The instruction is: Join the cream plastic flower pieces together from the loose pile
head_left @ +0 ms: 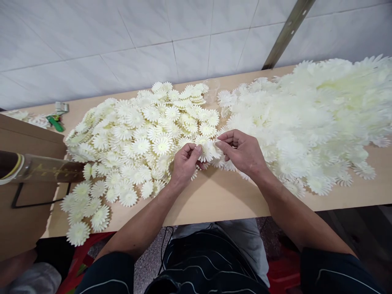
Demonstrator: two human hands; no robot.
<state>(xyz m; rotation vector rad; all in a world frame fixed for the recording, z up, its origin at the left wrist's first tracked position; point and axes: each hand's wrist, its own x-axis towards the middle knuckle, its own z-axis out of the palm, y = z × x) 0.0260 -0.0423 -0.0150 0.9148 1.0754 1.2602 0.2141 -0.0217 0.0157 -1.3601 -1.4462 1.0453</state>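
Note:
My left hand (185, 162) and my right hand (241, 151) meet over the middle of a wooden table (220, 196). Both pinch the same cream-white artificial flower head (208, 150), the left from its left side, the right from its upper right edge. To the left lies a spread pile of finished-looking daisy-shaped flower heads (134, 143). To the right rises a taller, looser heap of white petal pieces (318, 114). Both forearms reach in from the bottom of the view.
A white tiled wall (153, 41) backs the table, with a metal strip (288, 30) leaning on it. A green object (55, 122) lies at the far left. A brown board with a taped tube (39, 168) stands on the left. Red crates sit under the table.

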